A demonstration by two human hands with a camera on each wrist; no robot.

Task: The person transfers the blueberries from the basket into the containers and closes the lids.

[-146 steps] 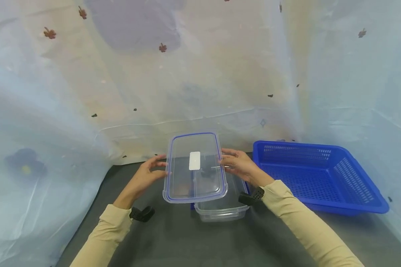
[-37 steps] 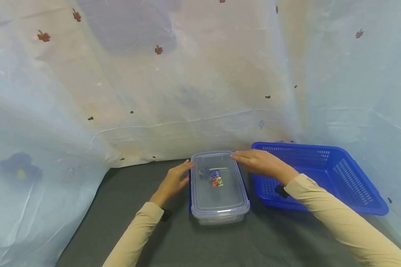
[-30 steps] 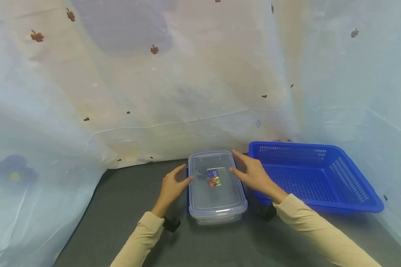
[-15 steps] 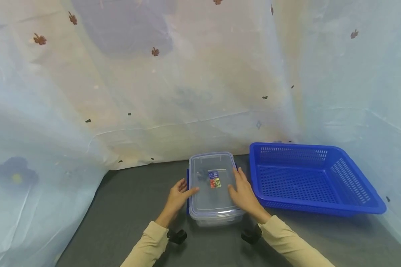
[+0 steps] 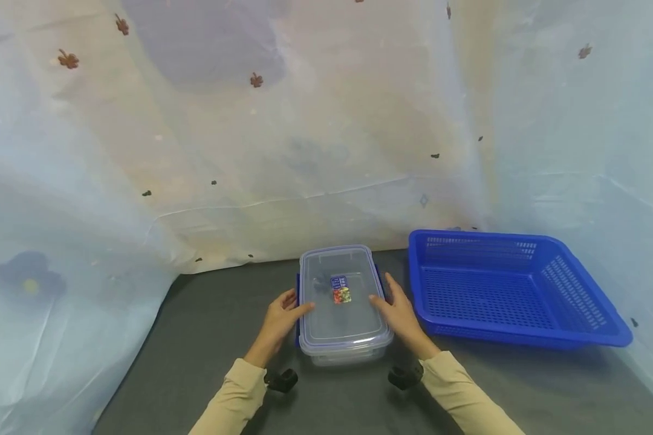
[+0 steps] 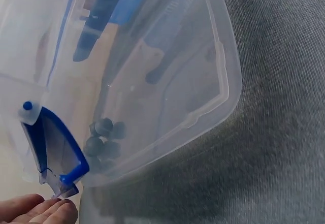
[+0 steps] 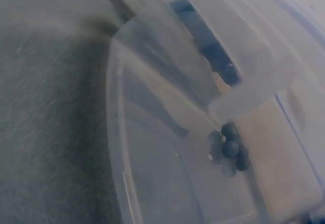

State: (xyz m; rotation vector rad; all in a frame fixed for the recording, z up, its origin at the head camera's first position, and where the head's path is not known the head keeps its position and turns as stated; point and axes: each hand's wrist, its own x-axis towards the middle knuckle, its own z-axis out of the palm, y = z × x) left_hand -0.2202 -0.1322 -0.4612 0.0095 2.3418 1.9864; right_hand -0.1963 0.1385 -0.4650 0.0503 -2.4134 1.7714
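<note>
A clear food container (image 5: 348, 357) stands on the dark cloth in the head view, its clear lid (image 5: 332, 326) lying on top with a colourful label (image 5: 340, 290). My left hand (image 5: 274, 323) holds its left side, thumb over the lid's edge. In the left wrist view a blue latch (image 6: 76, 168) hangs swung out from the lid, its lower end right at my fingertips (image 6: 66, 211). Opposite, my right hand (image 5: 404, 319) has its thumb on the lid and its fingers down the right side. Several dark round balls (image 7: 230, 149) sit inside the container.
A blue perforated basket (image 5: 522, 332) stands to the right of the container, close to my right hand. Pale patterned sheeting (image 5: 315, 139) rises behind the dark cloth (image 5: 207, 338) and on both sides.
Earlier both hands held the lid raised above the container; it now lies on top. My hands have come down to the two sides, and the container has shifted slightly left.
</note>
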